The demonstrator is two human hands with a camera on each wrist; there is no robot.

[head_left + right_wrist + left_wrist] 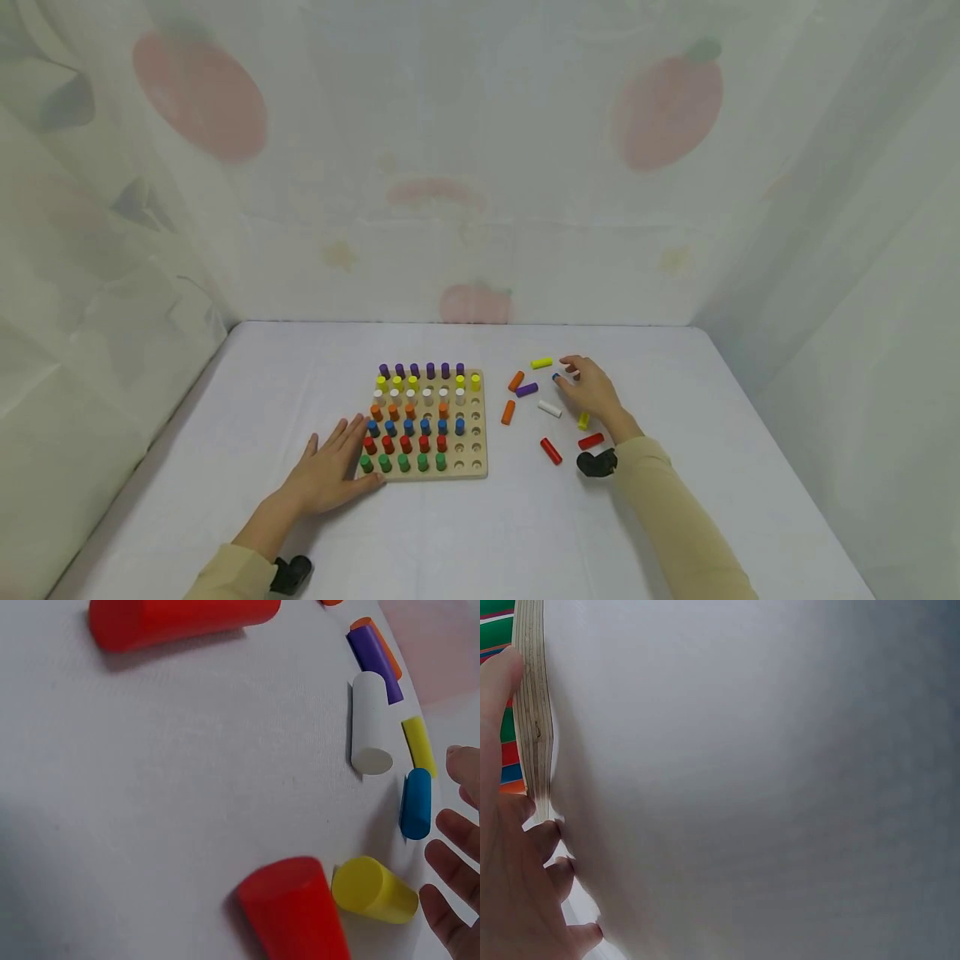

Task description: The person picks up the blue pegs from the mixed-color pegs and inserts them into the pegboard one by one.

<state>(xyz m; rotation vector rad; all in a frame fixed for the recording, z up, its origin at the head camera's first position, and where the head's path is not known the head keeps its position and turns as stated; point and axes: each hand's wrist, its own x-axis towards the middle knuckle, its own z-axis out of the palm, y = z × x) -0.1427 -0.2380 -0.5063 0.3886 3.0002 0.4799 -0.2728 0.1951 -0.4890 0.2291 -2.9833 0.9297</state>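
A wooden pegboard holds rows of coloured pegs: purple, yellow, white, orange, blue, red and green. With fingers spread, my left hand rests against the board's left edge, its thumb at the near left corner. In the left wrist view the thumb touches the side of the board. My right hand reaches over the loose pegs, thumb and fingers parted. Just beside its fingertips a blue peg lies on the cloth, mostly covered by the hand in the head view. Nothing is between the fingers.
Around the right hand lie loose pegs: white, purple, two orange, yellow, another yellow, and red with a second red. The white-covered table meets a hanging cloth at the back.
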